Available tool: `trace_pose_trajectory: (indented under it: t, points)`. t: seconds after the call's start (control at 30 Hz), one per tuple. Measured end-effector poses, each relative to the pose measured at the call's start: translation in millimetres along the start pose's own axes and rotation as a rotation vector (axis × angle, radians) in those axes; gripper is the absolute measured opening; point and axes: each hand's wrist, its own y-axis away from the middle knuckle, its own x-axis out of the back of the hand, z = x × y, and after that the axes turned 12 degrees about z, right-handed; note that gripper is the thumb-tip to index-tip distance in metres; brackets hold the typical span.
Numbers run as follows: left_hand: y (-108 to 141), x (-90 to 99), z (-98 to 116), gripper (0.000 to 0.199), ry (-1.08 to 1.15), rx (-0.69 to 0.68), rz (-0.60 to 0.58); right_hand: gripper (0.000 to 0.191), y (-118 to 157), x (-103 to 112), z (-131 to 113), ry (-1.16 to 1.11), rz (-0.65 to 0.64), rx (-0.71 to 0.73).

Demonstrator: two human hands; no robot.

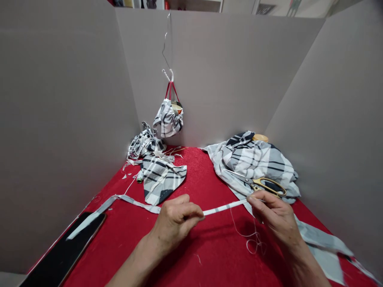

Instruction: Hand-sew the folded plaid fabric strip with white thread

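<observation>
Well, the left hand (pixel 176 223) is closed, its thumb pressed against curled fingers, pinching a narrow white-and-grey plaid cotton strip (pixel 224 208). The right hand (pixel 277 217) grips the same strip between thumb and forefinger, so the length between them runs straight and taut at lower centre. A fine pale thread (pixel 248 235) trails below the right hand. Past the left hand, the strip runs looser toward lower left, over a flat black tablet (pixel 62 249). Just above the right hand lie gold-handled steel scissors (pixel 269 186) on a heap of grey plaid cloth (pixel 254 163). Mid-frame, a cut plaid piece (pixel 161 179) sits near a green thread spool (pixel 139 176). A red fabric table cover (pixel 209 187) offers open room beneath the hands, grey partition walls (pixel 215 71) close in on both sides, and a wide plaid strip (pixel 323 239) lies along the lower right edge.
</observation>
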Motion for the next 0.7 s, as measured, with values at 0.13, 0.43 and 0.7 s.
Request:
trace_pose_trajectory:
  t: [0.13, 0.43, 0.7]
  points:
    - [0.5, -0.5, -0.9, 0.013, -0.013, -0.021, -0.017, 0.027, -0.3, 0.7, 0.2, 0.041, 0.021, 0.041]
    - [3.3, 0.8, -0.4, 0.021, -0.154, -0.152, -0.023, 0.024, -0.6, -2.4, -5.6, 0.063, 0.037, 0.113]
    - [7.6, -0.6, -1.8, 0.015, -0.146, -0.118, 0.013, 0.021, 0.8, -1.2, -0.4, 0.055, 0.055, 0.102]
